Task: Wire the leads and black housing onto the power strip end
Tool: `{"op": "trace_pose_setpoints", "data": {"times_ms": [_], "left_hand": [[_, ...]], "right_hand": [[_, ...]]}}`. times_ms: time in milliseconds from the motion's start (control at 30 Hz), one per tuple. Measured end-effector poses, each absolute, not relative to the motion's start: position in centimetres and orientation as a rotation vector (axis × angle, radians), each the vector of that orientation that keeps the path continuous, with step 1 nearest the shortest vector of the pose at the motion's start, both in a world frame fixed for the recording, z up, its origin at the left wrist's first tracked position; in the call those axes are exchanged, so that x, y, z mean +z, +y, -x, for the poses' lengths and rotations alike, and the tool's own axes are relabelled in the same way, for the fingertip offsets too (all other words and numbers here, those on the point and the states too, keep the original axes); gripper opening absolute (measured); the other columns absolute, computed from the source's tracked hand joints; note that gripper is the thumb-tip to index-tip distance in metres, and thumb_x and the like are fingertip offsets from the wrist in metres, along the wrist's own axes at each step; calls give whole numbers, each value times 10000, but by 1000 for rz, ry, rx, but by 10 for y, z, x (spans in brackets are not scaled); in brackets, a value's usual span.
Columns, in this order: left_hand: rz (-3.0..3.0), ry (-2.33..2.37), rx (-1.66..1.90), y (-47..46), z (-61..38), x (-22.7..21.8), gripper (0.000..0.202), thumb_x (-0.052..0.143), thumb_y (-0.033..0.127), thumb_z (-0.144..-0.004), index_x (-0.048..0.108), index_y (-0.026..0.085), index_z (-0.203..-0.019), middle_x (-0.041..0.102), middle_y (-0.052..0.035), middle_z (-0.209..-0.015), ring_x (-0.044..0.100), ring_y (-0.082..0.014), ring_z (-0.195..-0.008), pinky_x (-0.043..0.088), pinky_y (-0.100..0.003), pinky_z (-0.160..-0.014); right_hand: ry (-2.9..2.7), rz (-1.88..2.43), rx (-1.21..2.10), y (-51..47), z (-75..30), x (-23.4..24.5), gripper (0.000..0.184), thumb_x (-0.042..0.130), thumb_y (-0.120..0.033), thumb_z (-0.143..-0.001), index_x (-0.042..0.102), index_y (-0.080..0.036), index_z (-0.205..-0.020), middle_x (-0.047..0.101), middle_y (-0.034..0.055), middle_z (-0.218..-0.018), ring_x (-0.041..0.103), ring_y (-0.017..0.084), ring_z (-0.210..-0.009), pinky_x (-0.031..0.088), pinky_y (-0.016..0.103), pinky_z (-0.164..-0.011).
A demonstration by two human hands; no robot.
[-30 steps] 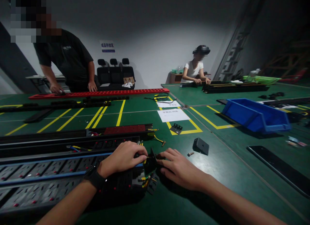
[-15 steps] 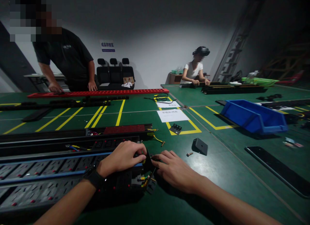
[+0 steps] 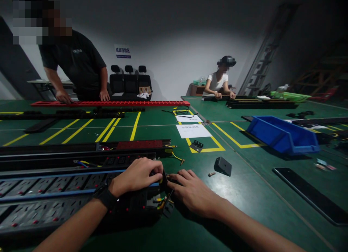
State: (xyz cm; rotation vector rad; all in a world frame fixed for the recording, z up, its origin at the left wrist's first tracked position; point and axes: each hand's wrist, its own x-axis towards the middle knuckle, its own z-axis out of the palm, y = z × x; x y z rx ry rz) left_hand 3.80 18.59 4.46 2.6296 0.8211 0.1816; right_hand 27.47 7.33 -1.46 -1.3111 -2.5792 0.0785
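Head view: worn close above and just behind the power strip (image 3: 54, 205).
Facing: forward and down, across the green table (image 3: 244, 201).

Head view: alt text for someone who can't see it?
The left hand curls over the end of a black power strip on a green table, while the right hand touches its end plate. Beyond lie a black cap and blue bin.

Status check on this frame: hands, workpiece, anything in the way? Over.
Left hand clamped on long black power strip end. Right hand fingers on its black end plate, grip hidden. Loose black cap, small screw alongside, apart.
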Motion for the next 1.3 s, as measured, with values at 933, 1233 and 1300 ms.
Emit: {"op": "trace_pose_setpoints", "data": {"times_ms": [933,1233,1300], "left_hand": [[-2709,792,281,183,-37,45,152,607,276,-936,697,218,-828,751,-1,-784,654,-166,-685,351,-289,-640],[-2723,791,246,182,-37,46,147,598,264,-937,691,216,-834,750,-11,-798,668,-179,-725,343,-292,-657],[-2721,789,245,182,-37,46,143,595,265,-937,690,217,-841,753,-12,-803,677,-184,-741,344,-293,-663]], "right_hand": [[-2256,1419,64,80,-290,-21,309,486,-118,-1048,738,-196,-1208,756,100,-1095,645,263,-1023,475,432,-912],[-2201,1674,-89,91,-307,-33,472,610,-212,-1047,588,-151,-1514,618,178,-1540,556,354,-1378,475,538,-1092],[-2211,1683,-71,91,-306,-31,409,606,-215,-1053,631,-160,-1457,660,167,-1477,587,341,-1326,481,524,-1067]]}}
